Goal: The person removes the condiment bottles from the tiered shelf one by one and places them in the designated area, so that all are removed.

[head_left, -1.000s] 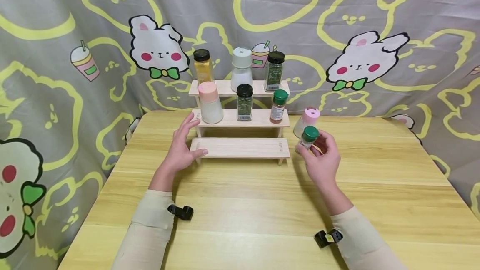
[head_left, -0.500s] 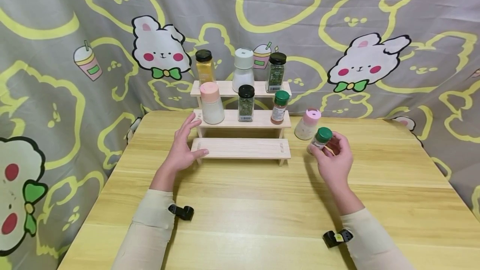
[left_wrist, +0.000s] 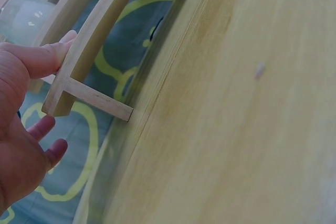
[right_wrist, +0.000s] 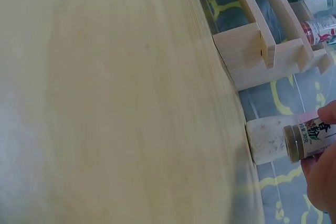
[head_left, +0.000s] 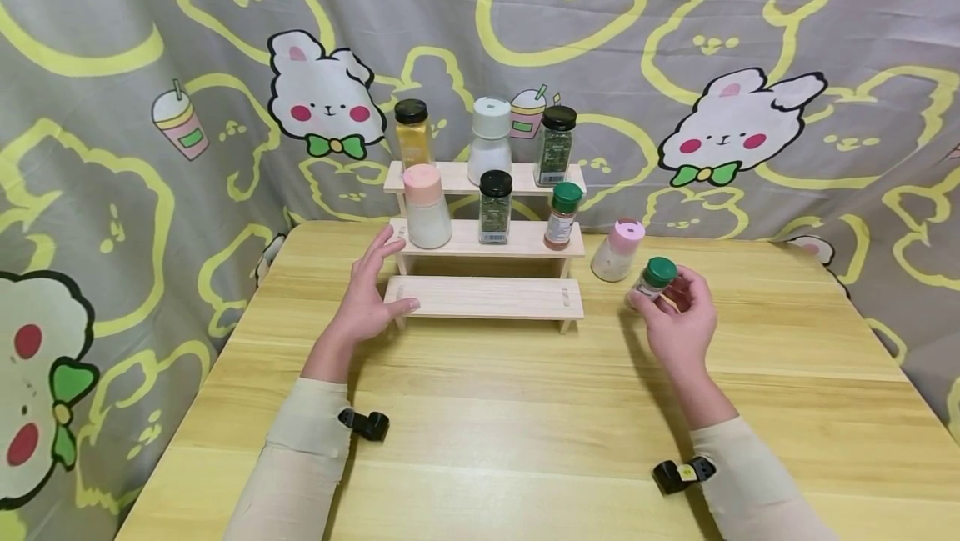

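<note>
My right hand [head_left: 682,326] pinches a small green-capped spice jar [head_left: 654,278], tilted, at the right of the rack. In the right wrist view, the labelled spice jar [right_wrist: 312,137] is off the tabletop. My left hand [head_left: 363,295] is at the left end of a three-tier wooden rack [head_left: 487,298], fingers spread and thumb touching the lowest shelf. The middle shelf bears a pink-capped shaker [head_left: 427,212], a black-capped herb jar [head_left: 495,212] and a green-capped jar [head_left: 561,220]. On the top shelf stand a yellow spice jar [head_left: 414,137], a white-capped shaker [head_left: 491,141] and another black-capped herb jar [head_left: 555,145].
A pink-lidded shaker [head_left: 618,251] stands on the wooden table [head_left: 495,433], right of the rack and just behind the held jar. A patterned curtain [head_left: 450,16] hangs behind and at the sides.
My right hand has moved right with the green-capped spice jar, away from the rack and past the front of the pink-lidded shaker. My left hand keeps its place at the rack.
</note>
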`<state>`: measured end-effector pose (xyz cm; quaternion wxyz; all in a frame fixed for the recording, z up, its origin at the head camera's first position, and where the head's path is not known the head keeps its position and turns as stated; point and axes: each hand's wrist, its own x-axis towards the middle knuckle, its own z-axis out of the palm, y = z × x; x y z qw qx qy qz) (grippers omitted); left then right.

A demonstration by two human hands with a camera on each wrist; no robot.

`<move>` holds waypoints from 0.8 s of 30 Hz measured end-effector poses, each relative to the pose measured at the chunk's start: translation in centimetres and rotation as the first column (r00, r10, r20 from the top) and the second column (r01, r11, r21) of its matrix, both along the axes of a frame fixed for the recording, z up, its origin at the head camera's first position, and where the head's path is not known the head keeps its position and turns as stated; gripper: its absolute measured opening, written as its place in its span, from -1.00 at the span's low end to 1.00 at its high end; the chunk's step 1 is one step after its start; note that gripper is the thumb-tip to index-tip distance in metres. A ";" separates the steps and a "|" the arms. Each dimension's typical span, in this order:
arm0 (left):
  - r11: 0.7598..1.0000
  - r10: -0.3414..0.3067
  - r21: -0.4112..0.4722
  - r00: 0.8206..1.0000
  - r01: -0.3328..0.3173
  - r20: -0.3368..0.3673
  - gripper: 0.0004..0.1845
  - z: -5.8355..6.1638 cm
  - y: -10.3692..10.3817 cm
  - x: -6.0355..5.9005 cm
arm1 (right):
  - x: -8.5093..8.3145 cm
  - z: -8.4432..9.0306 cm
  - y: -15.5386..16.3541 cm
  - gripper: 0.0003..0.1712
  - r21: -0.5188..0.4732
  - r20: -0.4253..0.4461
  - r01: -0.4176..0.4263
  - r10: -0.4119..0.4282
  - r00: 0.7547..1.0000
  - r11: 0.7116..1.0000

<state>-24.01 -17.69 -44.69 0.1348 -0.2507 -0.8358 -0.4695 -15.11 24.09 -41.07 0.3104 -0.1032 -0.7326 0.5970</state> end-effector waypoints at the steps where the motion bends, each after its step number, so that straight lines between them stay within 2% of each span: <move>1: 1.000 -0.001 0.001 1.000 0.001 0.001 -0.01 0.0 0.0 0.0 | -0.1 0.0 0.1 -0.41 0.008 0.008 0.008 -0.008 1.000 1.000; 12: 1.000 0.004 -0.003 1.000 -0.004 0.017 -0.02 0.2 0.1 0.2 | -0.7 -0.7 1.2 -0.40 -0.009 0.039 0.045 -0.045 0.998 0.999; 19: 1.000 0.005 -0.005 1.000 -0.005 0.010 -0.02 0.2 0.1 0.1 | -2.6 -3.6 3.4 -0.34 -0.038 0.050 0.065 -0.063 0.997 0.997; 24: 1.000 0.005 -0.002 1.000 -0.005 0.008 -0.02 0.2 0.1 0.1 | -3.3 -4.3 4.1 -0.33 -0.032 0.045 0.076 -0.075 0.996 0.997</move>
